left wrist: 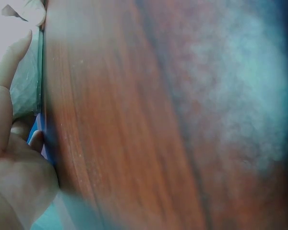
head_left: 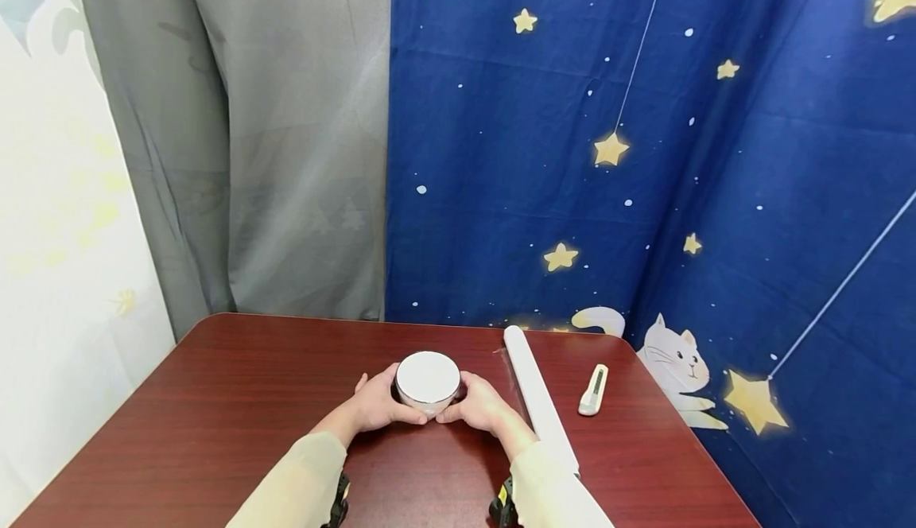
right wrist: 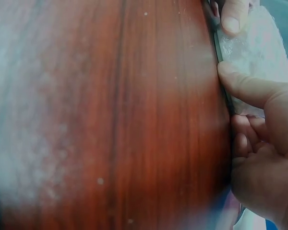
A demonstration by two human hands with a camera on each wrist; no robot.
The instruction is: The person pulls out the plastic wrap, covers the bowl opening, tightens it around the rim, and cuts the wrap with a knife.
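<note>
A round white bowl with a thin dark rim line is on the red-brown table, between both hands. My left hand holds its left side, thumb across the front. My right hand grips the opposite side, and the two thumb tips come close together at the front. In the right wrist view, the bowl's side looks wrinkled and shiny, as though film lies over it. Only part of the bowl shows at the left edge of the left wrist view. The fingers behind it are mostly hidden.
A long white roll, seemingly of clear film, lies lengthwise right of the bowl, beside the right forearm. Farther right is a white box cutter. Grey and blue star-patterned curtains hang behind the table's far edge.
</note>
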